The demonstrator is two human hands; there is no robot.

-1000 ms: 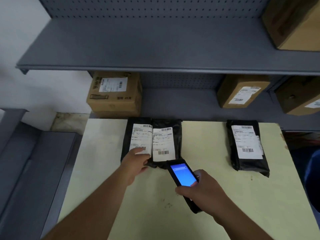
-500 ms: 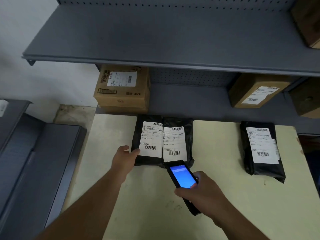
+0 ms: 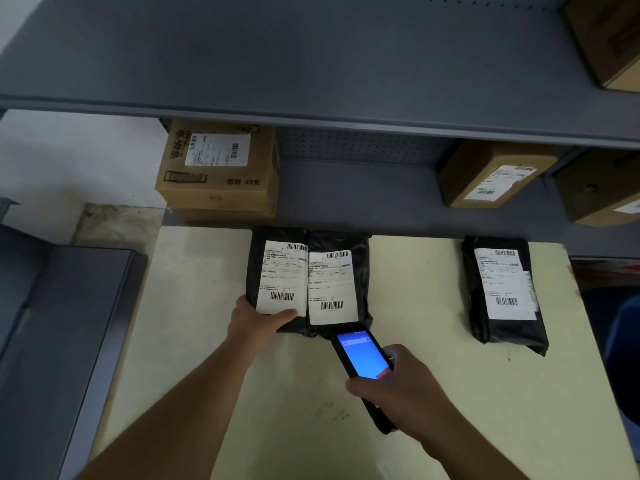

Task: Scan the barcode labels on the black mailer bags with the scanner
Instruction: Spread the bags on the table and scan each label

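On the pale yellow table (image 3: 214, 341), below a grey shelf (image 3: 311, 64), two black mailer bags are laid side by side and touching, each with a white barcode label facing up. The left bag (image 3: 256, 265) is gripped at its near left corner by the left hand (image 3: 256, 323), the thumb pressed on the lower edge of its label (image 3: 282, 277) and the other fingers hidden beneath. The middle bag (image 3: 362, 271) is seen just beyond the tip of the scanner (image 3: 363, 358), whose blue screen is lit. The scanner is clasped by the right hand (image 3: 405, 386), fingers curled round its body. A third bag (image 3: 505, 334) is set well apart to the right. Cardboard boxes (image 3: 218, 188) are stored on the lower shelf.
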